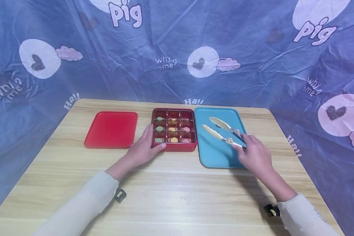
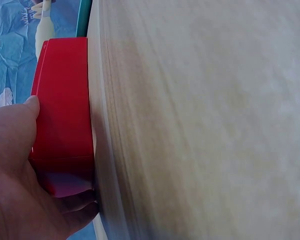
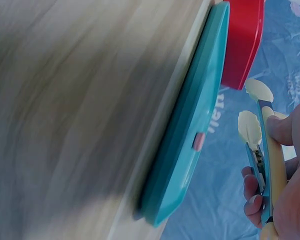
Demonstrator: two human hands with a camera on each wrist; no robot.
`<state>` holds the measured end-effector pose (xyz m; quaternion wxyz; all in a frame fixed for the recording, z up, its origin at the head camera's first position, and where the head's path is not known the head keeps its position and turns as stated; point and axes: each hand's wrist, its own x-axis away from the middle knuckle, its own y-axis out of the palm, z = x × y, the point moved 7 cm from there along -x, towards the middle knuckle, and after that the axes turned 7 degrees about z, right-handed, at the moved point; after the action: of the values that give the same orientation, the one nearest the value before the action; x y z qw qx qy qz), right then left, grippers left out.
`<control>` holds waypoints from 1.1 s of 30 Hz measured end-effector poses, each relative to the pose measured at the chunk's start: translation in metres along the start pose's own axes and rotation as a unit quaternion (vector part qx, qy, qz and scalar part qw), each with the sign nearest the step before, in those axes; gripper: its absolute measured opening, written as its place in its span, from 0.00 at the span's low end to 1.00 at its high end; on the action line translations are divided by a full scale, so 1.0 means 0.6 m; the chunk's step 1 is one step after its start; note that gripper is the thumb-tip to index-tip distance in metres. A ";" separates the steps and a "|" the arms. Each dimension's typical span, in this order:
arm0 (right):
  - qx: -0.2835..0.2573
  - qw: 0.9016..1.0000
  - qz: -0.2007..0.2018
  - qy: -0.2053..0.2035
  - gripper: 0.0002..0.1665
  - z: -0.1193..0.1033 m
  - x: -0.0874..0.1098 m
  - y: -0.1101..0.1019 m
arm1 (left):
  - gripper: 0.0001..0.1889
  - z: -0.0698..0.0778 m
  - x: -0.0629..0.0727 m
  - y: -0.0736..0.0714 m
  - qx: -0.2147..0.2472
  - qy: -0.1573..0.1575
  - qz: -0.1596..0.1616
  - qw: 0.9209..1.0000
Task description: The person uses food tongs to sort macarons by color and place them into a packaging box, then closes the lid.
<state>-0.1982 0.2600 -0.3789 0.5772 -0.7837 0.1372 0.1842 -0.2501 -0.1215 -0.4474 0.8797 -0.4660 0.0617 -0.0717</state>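
Note:
A red box with a clear divided insert stands mid-table, holding small green, yellow and pink pieces in its compartments. Around its near left corner my left hand grips, thumb at the front rim and fingers along the left side; the left wrist view shows this hand against the box wall. My right hand holds tongs above the blue tray, their cream tips apart with nothing seen between them. In the right wrist view a small pink piece lies on the tray.
A flat red lid or tray lies left of the box. The blue tray touches or nearly touches the box's right side. A blue printed cloth hangs behind and beside the wooden table.

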 end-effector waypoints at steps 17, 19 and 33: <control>0.036 0.997 -0.034 0.055 0.34 0.066 -0.013 0.024 | 0.59 -0.002 -0.001 0.003 0.001 -0.003 0.003 1.000; 0.038 0.997 -0.034 0.057 0.33 0.071 -0.014 0.026 | 0.59 -0.001 -0.001 0.002 0.001 -0.002 0.002 1.000; 0.047 0.995 -0.060 0.070 0.31 0.091 -0.017 0.037 | 0.58 0.005 0.003 -0.003 0.003 0.000 0.000 1.000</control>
<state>-0.2240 0.3053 -0.4077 0.6123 -0.7735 0.1386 0.0869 -0.2481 -0.1203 -0.4445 0.8812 -0.4632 0.0613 -0.0722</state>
